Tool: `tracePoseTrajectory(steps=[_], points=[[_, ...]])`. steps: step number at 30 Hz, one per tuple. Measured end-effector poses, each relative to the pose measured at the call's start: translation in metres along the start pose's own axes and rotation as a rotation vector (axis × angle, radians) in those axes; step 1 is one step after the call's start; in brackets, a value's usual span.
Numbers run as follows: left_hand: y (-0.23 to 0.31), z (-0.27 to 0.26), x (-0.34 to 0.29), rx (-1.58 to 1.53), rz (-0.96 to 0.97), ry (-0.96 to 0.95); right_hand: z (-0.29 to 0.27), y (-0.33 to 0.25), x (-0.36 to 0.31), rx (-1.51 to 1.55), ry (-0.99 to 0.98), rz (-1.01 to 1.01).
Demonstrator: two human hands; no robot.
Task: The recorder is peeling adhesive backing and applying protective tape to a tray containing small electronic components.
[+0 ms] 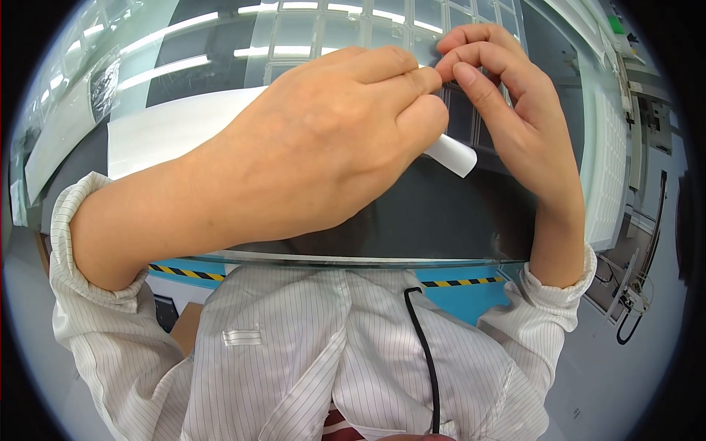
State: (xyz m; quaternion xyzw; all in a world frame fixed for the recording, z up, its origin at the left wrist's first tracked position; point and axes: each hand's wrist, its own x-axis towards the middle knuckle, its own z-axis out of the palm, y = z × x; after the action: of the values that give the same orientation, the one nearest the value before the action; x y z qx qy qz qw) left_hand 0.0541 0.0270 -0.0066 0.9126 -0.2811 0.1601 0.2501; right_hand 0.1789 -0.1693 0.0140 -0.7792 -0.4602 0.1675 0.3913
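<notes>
My left hand (346,121) reaches across the middle of the glass-edged work table with its fingers closed. A white flexible sheet (180,132) runs under that hand, and a white curled end (452,154) sticks out below its fingers; whether the two are one piece is hidden. My right hand (515,99) is bent inward, index finger and thumb drawn together. Its fingertips meet those of my left hand, and anything tiny pinched there cannot be made out. Behind both hands lies a clear plastic tray (323,33) with rectangular compartments.
The dark tabletop (441,213) ends at a glass edge (353,261) close to my body. Clear plastic sheets (70,95) lie at the far left. A pale ribbed panel (607,169) stands along the right side. Black-and-yellow tape (463,281) shows below the edge.
</notes>
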Motion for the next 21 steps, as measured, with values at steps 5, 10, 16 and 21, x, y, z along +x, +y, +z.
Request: tracePoseTrajectory(steps=[5,10,16,21], points=[[0.002,-0.006,0.004,0.004,0.000,-0.053,0.004,-0.011,-0.001,-0.192,0.008,-0.047],[0.004,-0.005,-0.005,-0.002,0.002,-0.053,0.005,-0.011,0.002,-0.249,0.003,-0.037],[0.007,0.001,-0.010,-0.009,0.086,0.073,0.005,-0.001,0.001,0.010,0.000,0.023],[0.006,-0.004,-0.009,-0.004,0.085,-0.018,0.003,-0.012,0.004,-0.140,0.003,0.045]])
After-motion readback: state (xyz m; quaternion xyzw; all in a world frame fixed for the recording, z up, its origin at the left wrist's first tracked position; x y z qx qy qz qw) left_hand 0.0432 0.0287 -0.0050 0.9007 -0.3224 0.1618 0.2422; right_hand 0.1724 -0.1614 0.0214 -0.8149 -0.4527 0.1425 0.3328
